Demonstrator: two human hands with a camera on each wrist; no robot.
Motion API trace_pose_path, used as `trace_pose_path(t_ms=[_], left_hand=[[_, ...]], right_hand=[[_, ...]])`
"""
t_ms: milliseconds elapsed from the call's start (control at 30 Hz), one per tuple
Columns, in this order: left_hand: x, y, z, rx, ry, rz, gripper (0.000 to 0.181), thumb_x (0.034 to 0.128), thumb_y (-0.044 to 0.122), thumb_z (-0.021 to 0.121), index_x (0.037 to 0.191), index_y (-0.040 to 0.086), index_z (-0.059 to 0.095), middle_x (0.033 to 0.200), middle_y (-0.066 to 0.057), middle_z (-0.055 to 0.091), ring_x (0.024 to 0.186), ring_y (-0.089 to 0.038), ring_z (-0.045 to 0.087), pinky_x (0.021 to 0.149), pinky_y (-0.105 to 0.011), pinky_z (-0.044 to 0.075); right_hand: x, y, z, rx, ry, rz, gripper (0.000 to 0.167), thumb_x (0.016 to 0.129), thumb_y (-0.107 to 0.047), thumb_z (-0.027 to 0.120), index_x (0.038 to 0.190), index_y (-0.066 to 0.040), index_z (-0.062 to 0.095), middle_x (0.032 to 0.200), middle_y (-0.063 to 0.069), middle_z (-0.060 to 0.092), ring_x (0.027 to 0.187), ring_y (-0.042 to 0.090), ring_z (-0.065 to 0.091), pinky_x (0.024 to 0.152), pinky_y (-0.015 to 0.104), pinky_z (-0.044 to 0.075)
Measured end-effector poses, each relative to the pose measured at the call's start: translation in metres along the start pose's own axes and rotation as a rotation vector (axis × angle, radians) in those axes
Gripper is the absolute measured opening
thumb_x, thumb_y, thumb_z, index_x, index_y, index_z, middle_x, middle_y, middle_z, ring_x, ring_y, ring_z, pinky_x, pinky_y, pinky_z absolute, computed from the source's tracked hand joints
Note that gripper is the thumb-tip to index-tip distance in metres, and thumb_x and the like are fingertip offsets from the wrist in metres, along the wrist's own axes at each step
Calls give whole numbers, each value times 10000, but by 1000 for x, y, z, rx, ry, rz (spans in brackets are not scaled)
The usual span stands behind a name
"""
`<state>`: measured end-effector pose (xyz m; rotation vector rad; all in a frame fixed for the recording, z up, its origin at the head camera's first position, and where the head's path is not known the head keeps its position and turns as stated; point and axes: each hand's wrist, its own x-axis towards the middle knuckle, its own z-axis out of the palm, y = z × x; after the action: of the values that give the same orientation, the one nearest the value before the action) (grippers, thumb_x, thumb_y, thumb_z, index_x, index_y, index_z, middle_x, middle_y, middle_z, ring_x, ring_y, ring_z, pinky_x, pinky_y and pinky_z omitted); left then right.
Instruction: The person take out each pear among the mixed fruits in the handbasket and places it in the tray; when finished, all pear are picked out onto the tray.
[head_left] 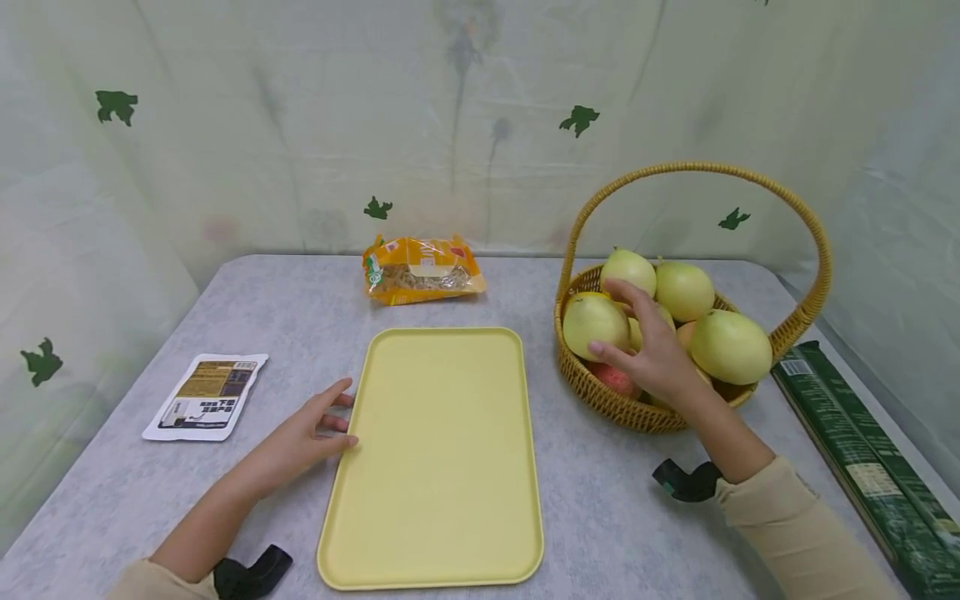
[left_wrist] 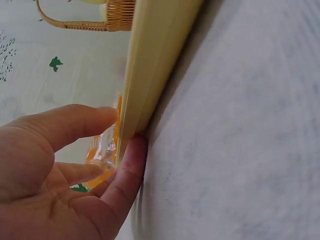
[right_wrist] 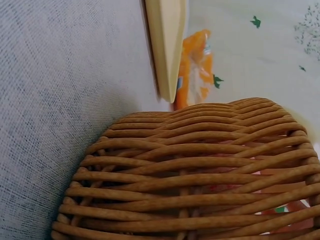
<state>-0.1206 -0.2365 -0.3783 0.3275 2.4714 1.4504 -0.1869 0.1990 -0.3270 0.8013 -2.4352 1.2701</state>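
Note:
A yellow tray (head_left: 438, 458) lies flat on the table. My left hand (head_left: 300, 437) is at its left edge, fingers spread; in the left wrist view the fingertips of that hand (left_wrist: 65, 170) are at the tray's side (left_wrist: 150, 65). Over the wicker basket (head_left: 622, 408) my right hand (head_left: 656, 354) reaches with thumb and fingers apart, close to a pale green round fruit (head_left: 592, 323). Whether it touches the fruit cannot be told. Several more such fruits and a red one (head_left: 615, 379) lie in the basket. The right wrist view shows the basket's woven side (right_wrist: 200, 175), the hand hidden.
An orange snack packet (head_left: 423, 271) stands behind the tray. At the left lies a white packet with a brown label (head_left: 206, 396). A long green package (head_left: 862, 467) lies along the right edge. The basket's tall handle (head_left: 697, 168) arches over the fruit.

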Motion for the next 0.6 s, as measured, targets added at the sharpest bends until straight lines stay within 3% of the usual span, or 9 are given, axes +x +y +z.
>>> trace_pose_path(t_ms=[367, 600], left_hand=[[0, -6, 1, -84, -6, 29, 706, 831, 18, 598, 1396, -60, 182, 1243, -247, 342, 913, -188, 471, 703, -223, 439], [2, -10, 1, -106, -23, 42, 662, 835, -2, 580, 1385, -68, 218, 1249, -240, 336, 878, -152, 464, 689, -220, 432]], right_hand=[[-1, 5, 3, -26, -42, 98, 750, 791, -220, 696, 1398, -118, 268, 1393, 73, 288, 1230, 250, 291, 910, 498, 293], [-1, 7, 4, -35, -60, 114, 734, 787, -221, 702, 1388, -149, 287, 1383, 75, 291, 1203, 258, 313, 873, 501, 322]])
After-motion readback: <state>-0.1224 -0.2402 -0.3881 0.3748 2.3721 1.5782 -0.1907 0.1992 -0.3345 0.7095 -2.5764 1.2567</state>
